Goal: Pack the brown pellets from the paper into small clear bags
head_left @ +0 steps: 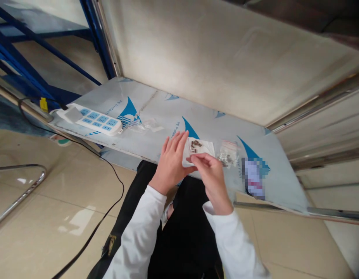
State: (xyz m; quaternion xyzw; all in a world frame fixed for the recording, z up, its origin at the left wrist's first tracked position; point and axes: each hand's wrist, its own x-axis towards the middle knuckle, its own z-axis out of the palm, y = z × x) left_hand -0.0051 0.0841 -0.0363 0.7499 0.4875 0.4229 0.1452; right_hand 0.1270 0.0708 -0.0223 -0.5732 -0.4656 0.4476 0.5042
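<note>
White sleeves [138, 232] foremost; left hand [172, 161] spread, right hand [210, 170] pressed together (contents unclear). From the latter, eleven o'clock: brown pieces [196, 144] on white packet [209, 147]; two o'clock: clear bag [229, 145], small parts [228, 159] inside.

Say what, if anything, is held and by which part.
Cannot be told: the right grip looks pinched near small metallic pieces, possibly hiding something small; the left grip looks open, seemingly empty.

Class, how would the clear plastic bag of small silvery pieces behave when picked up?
The clear plastic bag would probably flop, its film looking thin and wrinkled. The small silvery pieces inside may slide together, as they look loose. Their metallic sheen suggests some weight.
</note>
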